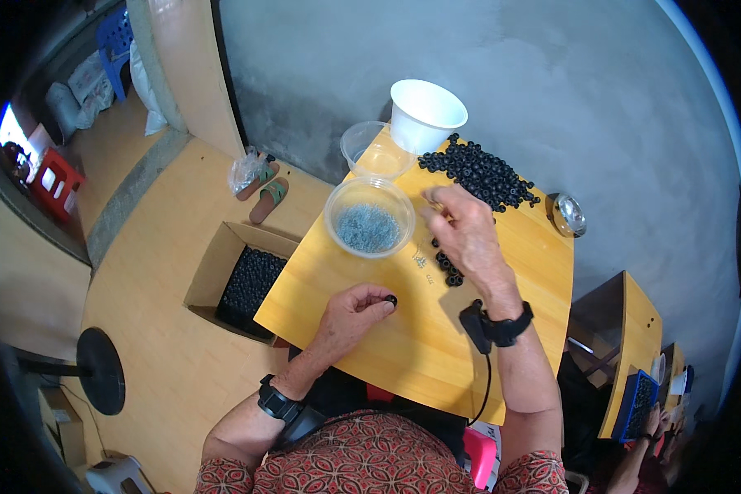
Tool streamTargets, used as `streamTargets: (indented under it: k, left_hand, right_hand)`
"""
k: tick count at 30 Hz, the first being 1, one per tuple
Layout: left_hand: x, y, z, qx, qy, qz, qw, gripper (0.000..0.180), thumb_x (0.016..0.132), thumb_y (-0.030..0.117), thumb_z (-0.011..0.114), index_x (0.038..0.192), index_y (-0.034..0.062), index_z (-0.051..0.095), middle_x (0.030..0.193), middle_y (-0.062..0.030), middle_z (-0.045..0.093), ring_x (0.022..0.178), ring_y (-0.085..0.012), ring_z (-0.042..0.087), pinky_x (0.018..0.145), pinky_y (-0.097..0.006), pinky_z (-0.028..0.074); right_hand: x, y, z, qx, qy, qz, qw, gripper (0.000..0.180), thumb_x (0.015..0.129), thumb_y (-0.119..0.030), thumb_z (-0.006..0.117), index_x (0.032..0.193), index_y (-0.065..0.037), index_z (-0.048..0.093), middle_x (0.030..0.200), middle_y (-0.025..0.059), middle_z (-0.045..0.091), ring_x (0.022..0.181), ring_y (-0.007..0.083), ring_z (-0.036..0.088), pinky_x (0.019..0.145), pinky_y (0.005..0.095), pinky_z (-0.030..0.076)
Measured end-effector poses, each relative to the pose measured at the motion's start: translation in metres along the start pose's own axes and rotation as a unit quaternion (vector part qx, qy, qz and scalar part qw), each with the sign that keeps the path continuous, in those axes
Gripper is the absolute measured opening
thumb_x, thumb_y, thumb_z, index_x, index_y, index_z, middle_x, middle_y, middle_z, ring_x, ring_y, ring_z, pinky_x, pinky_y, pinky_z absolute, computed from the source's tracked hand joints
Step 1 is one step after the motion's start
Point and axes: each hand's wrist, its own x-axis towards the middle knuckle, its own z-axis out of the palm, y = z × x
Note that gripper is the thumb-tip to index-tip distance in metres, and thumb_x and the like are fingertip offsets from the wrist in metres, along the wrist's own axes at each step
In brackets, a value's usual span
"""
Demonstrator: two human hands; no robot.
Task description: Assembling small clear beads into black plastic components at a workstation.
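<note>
Pinching a small black ring between thumb and fingertips, the left hand rests low on the yellow wooden table, closed on that one piece just in front of the person's body. The right hand hovers further out, fingers drawn together near the tips as if nipping something tiny, though what it grips, if anything, I cannot make out. Just under that hand lies a short cluster of black rings and a few small metal bits scattered on the wood. Left of the right hand stands a clear plastic bowl holding fine silvery parts; beyond it sit an empty clear bowl and a white cup, with a large heap of black rings past the right hand's fingers. It looks like an assembly step, ring in hand awaiting its small part; bringing the two together would call for a steady, precise meeting of both hands.
</note>
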Motion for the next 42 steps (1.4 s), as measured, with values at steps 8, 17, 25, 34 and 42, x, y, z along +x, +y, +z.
streamTargets:
  k: [8, 17, 25, 34, 42]
  left_hand:
    - [0.003, 0.006, 0.0, -0.024, -0.005, -0.002, 1.0, 0.019, 0.09, 0.007, 0.066, 0.107, -0.0012, 0.064, 0.095, -0.0018, 0.067, 0.087, -0.0077, 0.062, 0.08, -0.022, 0.05]
    - [0.001, -0.006, 0.0, 0.008, -0.003, 0.023, 1.0, 0.019, 0.09, 0.007, 0.066, 0.107, -0.0013, 0.065, 0.097, -0.0031, 0.068, 0.089, -0.0086, 0.062, 0.081, -0.023, 0.051]
    - [0.0, 0.007, -0.002, 0.013, -0.007, 0.0, 1.0, 0.019, 0.092, 0.005, 0.062, 0.11, -0.002, 0.062, 0.1, -0.0059, 0.068, 0.092, -0.0123, 0.064, 0.085, -0.026, 0.052]
    - [-0.001, 0.002, 0.0, -0.013, 0.005, 0.005, 1.0, 0.019, 0.092, 0.006, 0.063, 0.109, -0.0012, 0.062, 0.099, -0.0061, 0.068, 0.091, -0.0126, 0.065, 0.084, -0.026, 0.052]
    - [-0.01, 0.014, 0.008, -0.077, 0.008, 0.007, 0.997, 0.021, 0.092, 0.006, 0.064, 0.111, -0.0014, 0.062, 0.101, -0.0073, 0.068, 0.095, -0.0139, 0.066, 0.086, -0.026, 0.052]
  right_hand:
    - [-0.027, 0.017, -0.012, 0.052, -0.03, 0.108, 0.992, 0.005, 0.083, 0.001, 0.059, 0.087, 0.004, 0.061, 0.08, 0.0203, 0.063, 0.071, 0.0328, 0.064, 0.065, 0.0383, 0.051]
    - [0.001, -0.011, 0.041, 0.032, -0.05, -0.016, 0.998, 0.02, 0.084, 0.002, 0.059, 0.102, 0.001, 0.068, 0.095, 0.0174, 0.069, 0.083, 0.0222, 0.068, 0.077, 0.032, 0.053]
    - [-0.039, 0.019, -0.01, 0.035, -0.077, 0.194, 0.977, 0.011, 0.083, -0.005, 0.06, 0.09, 0.001, 0.067, 0.081, 0.0189, 0.065, 0.07, 0.033, 0.065, 0.066, 0.0429, 0.051]
    - [-0.082, 0.028, 0.032, -0.149, -0.116, 0.026, 0.982, 0.013, 0.079, -0.006, 0.064, 0.092, -0.004, 0.063, 0.082, 0.014, 0.062, 0.082, 0.0348, 0.064, 0.071, 0.0442, 0.053]
    - [-0.092, 0.007, 0.016, 0.169, -0.039, 0.172, 0.97, 0.009, 0.084, -0.002, 0.069, 0.086, 0.0, 0.06, 0.071, 0.0031, 0.054, 0.065, 0.0085, 0.051, 0.06, 0.0248, 0.045]
